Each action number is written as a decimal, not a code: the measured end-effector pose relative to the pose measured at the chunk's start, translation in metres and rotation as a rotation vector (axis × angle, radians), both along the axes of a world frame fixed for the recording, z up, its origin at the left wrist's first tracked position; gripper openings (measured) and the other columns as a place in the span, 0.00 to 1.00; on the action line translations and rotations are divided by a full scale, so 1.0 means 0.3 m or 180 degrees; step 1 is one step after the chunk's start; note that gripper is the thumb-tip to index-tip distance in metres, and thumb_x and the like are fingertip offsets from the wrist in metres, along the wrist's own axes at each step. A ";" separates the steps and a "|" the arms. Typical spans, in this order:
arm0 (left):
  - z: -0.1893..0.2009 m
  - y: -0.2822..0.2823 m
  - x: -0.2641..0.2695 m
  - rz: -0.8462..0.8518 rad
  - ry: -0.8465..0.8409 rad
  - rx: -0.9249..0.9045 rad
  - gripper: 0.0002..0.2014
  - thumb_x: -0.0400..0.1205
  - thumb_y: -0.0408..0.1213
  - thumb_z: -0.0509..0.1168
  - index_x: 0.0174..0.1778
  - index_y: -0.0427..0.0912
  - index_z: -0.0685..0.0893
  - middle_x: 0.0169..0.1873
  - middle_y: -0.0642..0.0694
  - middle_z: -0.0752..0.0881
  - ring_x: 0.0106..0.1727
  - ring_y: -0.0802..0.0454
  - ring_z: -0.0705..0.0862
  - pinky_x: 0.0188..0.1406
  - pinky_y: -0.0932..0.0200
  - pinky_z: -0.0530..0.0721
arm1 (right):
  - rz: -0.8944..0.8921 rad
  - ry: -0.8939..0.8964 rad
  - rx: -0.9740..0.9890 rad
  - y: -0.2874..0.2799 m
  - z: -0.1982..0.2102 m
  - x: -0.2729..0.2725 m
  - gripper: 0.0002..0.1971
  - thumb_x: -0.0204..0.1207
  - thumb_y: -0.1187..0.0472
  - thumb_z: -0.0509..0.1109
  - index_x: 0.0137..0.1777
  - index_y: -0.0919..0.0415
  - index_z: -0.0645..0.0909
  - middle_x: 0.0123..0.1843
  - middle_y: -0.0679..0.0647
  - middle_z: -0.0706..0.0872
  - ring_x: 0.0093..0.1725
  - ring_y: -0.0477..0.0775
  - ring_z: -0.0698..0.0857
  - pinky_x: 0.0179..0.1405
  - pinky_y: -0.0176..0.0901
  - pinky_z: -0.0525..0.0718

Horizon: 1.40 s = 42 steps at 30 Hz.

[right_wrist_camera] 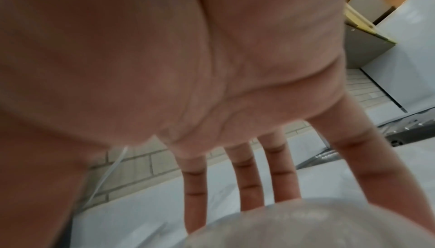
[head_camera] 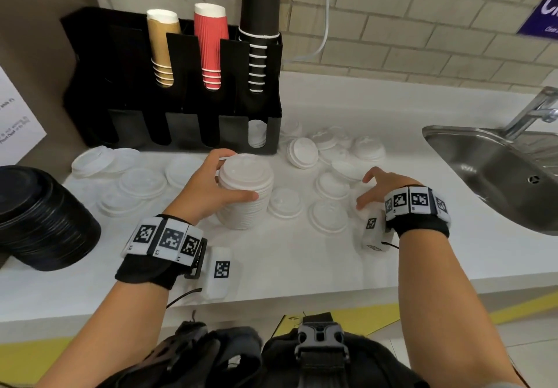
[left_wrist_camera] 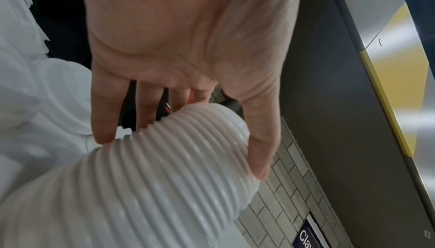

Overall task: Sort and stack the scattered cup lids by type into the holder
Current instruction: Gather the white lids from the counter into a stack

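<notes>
White counter point(head_camera: 302, 261), holder point(head_camera: 265, 134) slot with lids point(head_camera: 256, 134)

1. The stack of lids point(head_camera: 245, 194) is white, ribbed with fine rings down its side.
2. The loose lids point(head_camera: 329, 216) are white on a white counter point(head_camera: 302, 267).
3. The holder point(head_camera: 90, 86) is black.
4. In it stand tan cups point(head_camera: 161, 46), red ribbed cups point(head_camera: 210, 46) and black cups point(head_camera: 259, 64) with white rims.
5. The pile of lids point(head_camera: 39, 218) at far left is black.
6. The wrist bands point(head_camera: 166, 239) are white with black square codes.
7. The sink point(head_camera: 498, 170) is silver steel.
8. The wall point(head_camera: 422, 10) is pale beige brick.
</notes>
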State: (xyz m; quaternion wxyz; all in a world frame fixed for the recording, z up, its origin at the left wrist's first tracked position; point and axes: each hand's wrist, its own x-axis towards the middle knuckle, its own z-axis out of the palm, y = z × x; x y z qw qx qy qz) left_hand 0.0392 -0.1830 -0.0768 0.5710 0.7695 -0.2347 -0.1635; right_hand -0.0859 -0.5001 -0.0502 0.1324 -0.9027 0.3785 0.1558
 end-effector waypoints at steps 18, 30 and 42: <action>-0.025 0.017 0.002 -0.0070 -0.0087 -0.0079 0.36 0.65 0.37 0.84 0.65 0.57 0.73 0.55 0.67 0.78 0.53 0.78 0.75 0.46 0.73 0.75 | 0.1408 -0.2140 0.1518 0.457 0.131 0.207 0.19 0.72 0.52 0.76 0.63 0.47 0.79 0.55 0.44 0.81 0.51 0.42 0.80 0.46 0.31 0.77; -0.022 0.019 0.022 -0.0190 0.0022 -0.0066 0.63 0.62 0.35 0.85 0.83 0.54 0.46 0.63 0.56 0.76 0.61 0.59 0.79 0.50 0.72 0.76 | 0.1786 -0.1845 0.1120 0.564 0.142 0.270 0.27 0.67 0.56 0.79 0.67 0.50 0.78 0.56 0.47 0.80 0.57 0.45 0.79 0.52 0.32 0.73; -0.035 0.026 0.026 -0.0298 -0.0129 -0.0153 0.43 0.62 0.38 0.86 0.69 0.61 0.70 0.55 0.68 0.79 0.53 0.75 0.80 0.47 0.70 0.78 | 0.1775 -0.1936 0.0984 0.588 0.117 0.261 0.32 0.63 0.58 0.82 0.68 0.51 0.77 0.61 0.49 0.81 0.61 0.48 0.79 0.59 0.38 0.77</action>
